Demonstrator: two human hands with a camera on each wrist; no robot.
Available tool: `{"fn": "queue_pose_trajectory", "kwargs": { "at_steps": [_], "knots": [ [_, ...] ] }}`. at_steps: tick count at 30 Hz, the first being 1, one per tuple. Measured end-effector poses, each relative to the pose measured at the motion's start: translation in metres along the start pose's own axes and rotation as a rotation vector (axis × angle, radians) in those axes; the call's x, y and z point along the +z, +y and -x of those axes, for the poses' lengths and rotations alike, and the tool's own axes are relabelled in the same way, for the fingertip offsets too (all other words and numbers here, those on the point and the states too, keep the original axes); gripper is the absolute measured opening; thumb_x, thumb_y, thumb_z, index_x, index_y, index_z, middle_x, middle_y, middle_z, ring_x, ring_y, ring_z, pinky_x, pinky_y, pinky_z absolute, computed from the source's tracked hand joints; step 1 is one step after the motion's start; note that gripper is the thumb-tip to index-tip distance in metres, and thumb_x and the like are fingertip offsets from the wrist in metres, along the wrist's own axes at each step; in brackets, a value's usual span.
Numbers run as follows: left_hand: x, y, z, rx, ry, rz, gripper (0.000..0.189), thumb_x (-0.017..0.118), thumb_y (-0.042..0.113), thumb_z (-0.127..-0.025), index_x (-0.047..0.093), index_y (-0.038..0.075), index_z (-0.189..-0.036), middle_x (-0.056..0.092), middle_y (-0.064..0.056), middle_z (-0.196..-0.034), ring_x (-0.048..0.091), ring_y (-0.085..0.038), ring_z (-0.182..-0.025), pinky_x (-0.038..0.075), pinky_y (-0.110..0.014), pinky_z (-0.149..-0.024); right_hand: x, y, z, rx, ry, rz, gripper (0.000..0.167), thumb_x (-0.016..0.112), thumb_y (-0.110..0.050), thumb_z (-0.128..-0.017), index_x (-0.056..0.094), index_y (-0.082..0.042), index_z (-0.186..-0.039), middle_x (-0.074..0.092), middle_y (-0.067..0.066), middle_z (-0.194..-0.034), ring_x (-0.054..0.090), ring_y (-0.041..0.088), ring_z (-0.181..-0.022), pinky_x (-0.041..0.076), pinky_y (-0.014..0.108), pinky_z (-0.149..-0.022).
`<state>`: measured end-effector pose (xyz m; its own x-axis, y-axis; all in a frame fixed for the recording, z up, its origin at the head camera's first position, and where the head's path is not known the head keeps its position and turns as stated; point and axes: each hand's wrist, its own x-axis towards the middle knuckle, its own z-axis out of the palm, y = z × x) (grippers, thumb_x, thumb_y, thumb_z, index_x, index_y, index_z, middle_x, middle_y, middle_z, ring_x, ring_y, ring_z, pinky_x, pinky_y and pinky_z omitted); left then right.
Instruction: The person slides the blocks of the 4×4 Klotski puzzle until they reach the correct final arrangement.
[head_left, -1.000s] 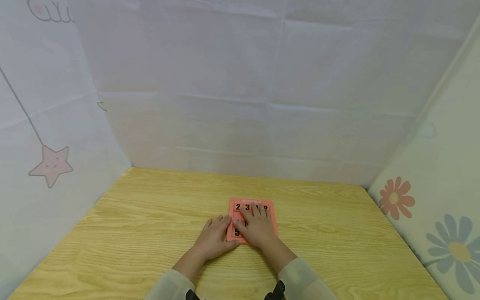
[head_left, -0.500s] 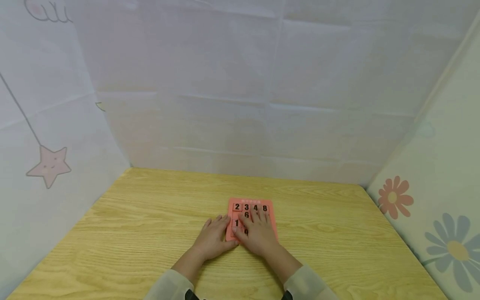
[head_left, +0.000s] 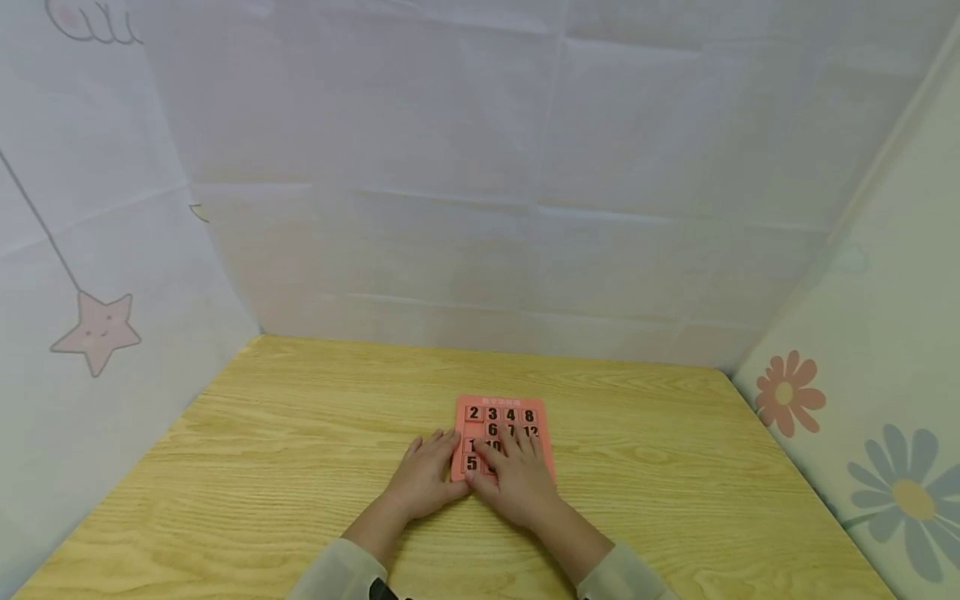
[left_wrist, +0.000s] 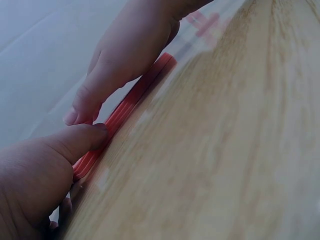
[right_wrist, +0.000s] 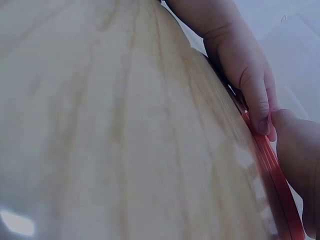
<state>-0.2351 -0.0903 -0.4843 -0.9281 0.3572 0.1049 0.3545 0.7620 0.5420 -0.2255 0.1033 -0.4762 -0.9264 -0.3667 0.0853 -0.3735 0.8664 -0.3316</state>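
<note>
A pink number slide puzzle (head_left: 501,402) lies flat on the table, with black-numbered tiles in its frame and a gap at the left of the second row. At its near left corner my left hand (head_left: 424,478) holds the frame, fingers along the left side and thumb on the near edge. The left wrist view shows that thumb (left_wrist: 87,139) against the puzzle's red side. My right hand (head_left: 522,479) lies over the lower right tiles with its fingers extended, hiding several of them. Its thumb is close to the left thumb; whether it touches a tile I cannot tell.
The wood-grain table (head_left: 315,417) stretches around the puzzle. White cloth walls (head_left: 450,167) enclose it at the back and both sides, printed with a star (head_left: 96,332) and flowers (head_left: 790,392).
My right hand has drawn back toward me across the puzzle, uncovering more top and second-row tiles. My left hand keeps its place at the left edge.
</note>
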Motion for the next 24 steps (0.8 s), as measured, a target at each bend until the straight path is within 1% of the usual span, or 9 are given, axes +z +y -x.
{"fn": "queue_pose_trajectory", "kwargs": {
  "at_steps": [6,13,24],
  "knots": [
    [-0.0002,-0.0001,-0.0001,0.005,-0.005,-0.004,0.081,0.068,0.046,-0.085,0.043,-0.001,-0.146,0.042,-0.017,-0.153,0.032,-0.038,-0.145,0.017,-0.058,-0.121,0.0001,-0.0006,0.0047,-0.022,0.009,0.002,0.064,0.037,-0.066,-0.096,0.05,-0.028,-0.145,0.025,0.016,-0.161,0.012,0.043,-0.151,0.013,0.063,-0.121],
    [0.0005,-0.0008,-0.0004,0.003,-0.002,0.001,0.08,0.069,0.046,-0.085,0.043,0.0,-0.146,0.043,-0.017,-0.153,0.033,-0.037,-0.145,0.017,-0.058,-0.121,0.0009,0.0,0.0045,-0.02,0.012,0.012,0.063,0.036,-0.066,-0.097,0.051,-0.027,-0.145,0.026,0.018,-0.161,0.013,0.044,-0.15,0.013,0.062,-0.121],
    [0.0025,-0.0019,-0.0015,0.002,0.001,-0.013,0.084,0.066,0.054,-0.086,0.044,-0.001,-0.146,0.043,-0.017,-0.152,0.033,-0.037,-0.145,0.019,-0.059,-0.12,0.0001,0.0017,-0.0009,-0.01,-0.001,0.015,0.061,0.037,-0.062,-0.098,0.052,-0.025,-0.144,0.028,0.017,-0.16,0.013,0.044,-0.15,0.012,0.064,-0.12]
  ]
}}
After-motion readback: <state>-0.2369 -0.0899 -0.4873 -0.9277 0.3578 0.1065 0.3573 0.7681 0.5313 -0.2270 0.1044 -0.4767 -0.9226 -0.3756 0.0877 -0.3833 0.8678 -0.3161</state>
